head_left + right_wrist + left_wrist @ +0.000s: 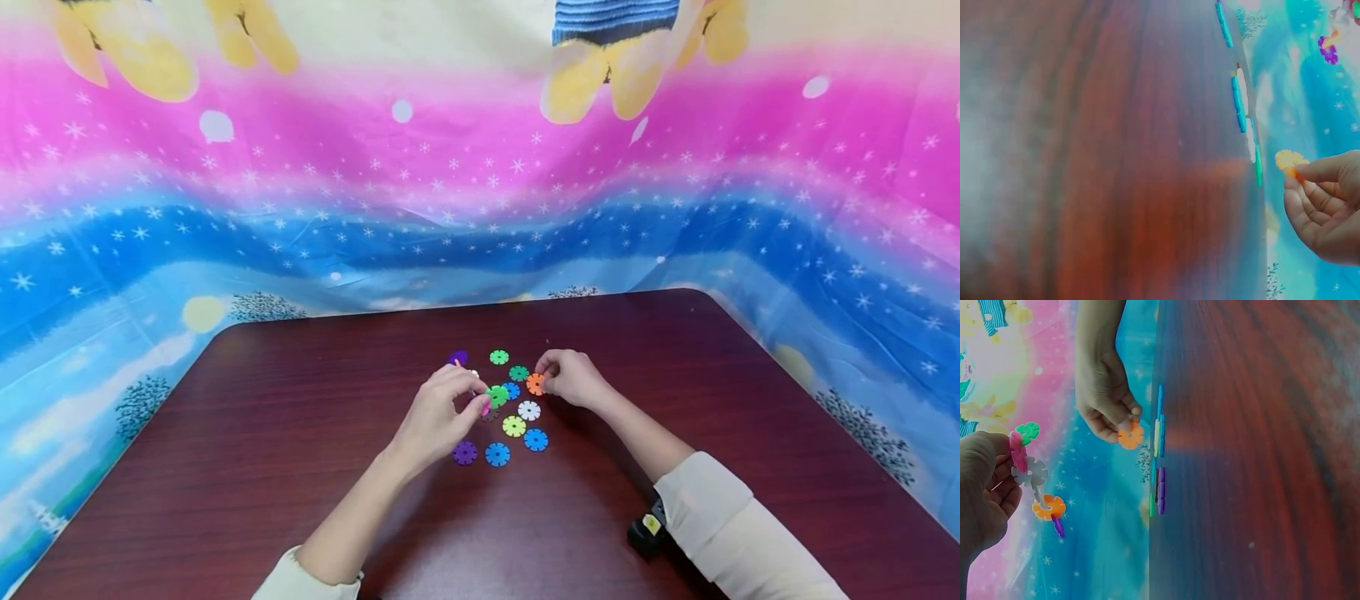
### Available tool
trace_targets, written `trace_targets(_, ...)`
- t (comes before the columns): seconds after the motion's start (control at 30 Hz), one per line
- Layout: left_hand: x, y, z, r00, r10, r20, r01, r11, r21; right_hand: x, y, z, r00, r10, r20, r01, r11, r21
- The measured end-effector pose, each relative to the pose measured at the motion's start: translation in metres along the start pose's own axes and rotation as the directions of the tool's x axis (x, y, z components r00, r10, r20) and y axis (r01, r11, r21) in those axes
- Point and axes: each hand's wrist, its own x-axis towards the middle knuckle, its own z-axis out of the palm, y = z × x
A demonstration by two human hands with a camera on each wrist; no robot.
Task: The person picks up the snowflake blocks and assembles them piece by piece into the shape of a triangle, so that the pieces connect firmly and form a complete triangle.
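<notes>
My left hand (438, 412) pinches a chain of slotted plastic discs, raised above the table. In the left wrist view the chain has a green disc (1028, 431), a pink disc (1018, 452), a white disc (1034, 472), an orange disc (1050, 507) and a purple disc (1058, 526), joined slot to slot. The fingers are on the pink one. Between thumb and fingers, my right hand (576, 379) holds a single orange disc (1289, 161), also off the table. It stands to the right of the chain, apart from it.
Several loose discs lie flat on the dark wooden table (262, 442) below the hands, among them a purple disc (464, 452), a blue disc (497, 454) and a yellow-green disc (513, 426). A black device (647, 533) is at the right sleeve. A patterned cloth (450, 183) hangs behind.
</notes>
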Motion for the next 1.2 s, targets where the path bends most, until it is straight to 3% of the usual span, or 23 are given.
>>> trace_targets(0.3, 0.0, 0.002, -0.001, 1.0, -0.011, 0.001, 0.011, 1.0, -0.001, -0.014, -0.008, -0.007, 0.995, -0.053, -0.083, 0.064, 0.99, 0.128)
trace_targets(0.43, 0.001, 0.001, 0.0, 1.0, -0.014, 0.001, 0.014, 1.0, 0.004, -0.022, -0.014, -0.009, 0.996, -0.037, -0.078, 0.055, 0.969, 0.242)
trace_targets(0.6, 0.001, 0.001, -0.001, 1.0, -0.006, -0.001, 0.006, 1.0, 0.007, -0.033, -0.026, -0.012, 1.0, -0.006, -0.027, 0.018, 0.891, 0.453)
trace_targets(0.73, 0.001, 0.001, -0.001, 1.0, -0.003, -0.006, 0.003, 1.0, 0.013, -0.043, -0.036, -0.014, 1.0, -0.003, 0.025, -0.011, 0.828, 0.56)
trace_targets(1.03, 0.001, 0.001, -0.001, 1.0, -0.001, 0.002, 0.001, 1.0, 0.017, -0.054, -0.05, -0.015, 0.996, 0.006, 0.089, -0.068, 0.692, 0.719)
trace_targets(1.2, 0.002, 0.001, 0.0, 1.0, 0.022, 0.007, -0.022, 0.999, 0.028, -0.055, -0.053, -0.015, 0.995, 0.027, 0.098, -0.091, 0.659, 0.747)
